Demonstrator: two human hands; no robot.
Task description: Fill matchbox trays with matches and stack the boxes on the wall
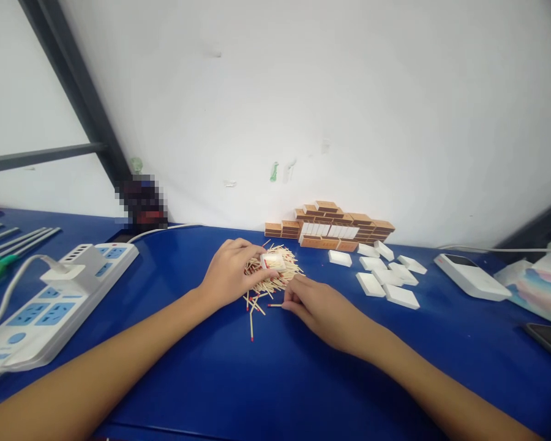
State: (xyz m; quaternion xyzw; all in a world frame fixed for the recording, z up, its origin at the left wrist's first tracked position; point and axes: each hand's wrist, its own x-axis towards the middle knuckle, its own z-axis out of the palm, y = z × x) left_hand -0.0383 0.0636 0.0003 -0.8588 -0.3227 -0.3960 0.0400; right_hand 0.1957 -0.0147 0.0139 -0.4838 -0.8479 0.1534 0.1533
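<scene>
My left hand holds a small white matchbox tray between thumb and fingers, with some matches visible in it. Beneath and around the tray lies a heap of loose matches with red heads. My right hand is closed in a pinch at the near right side of the heap, on the plain end of a single match whose head points left. A stray match lies on the blue table, closer to me than the heap.
Stacked brown matchboxes and a row of white trays stand against the wall. Several white trays lie scattered to the right, near a white device and a phone. A power strip and scissors are on the left.
</scene>
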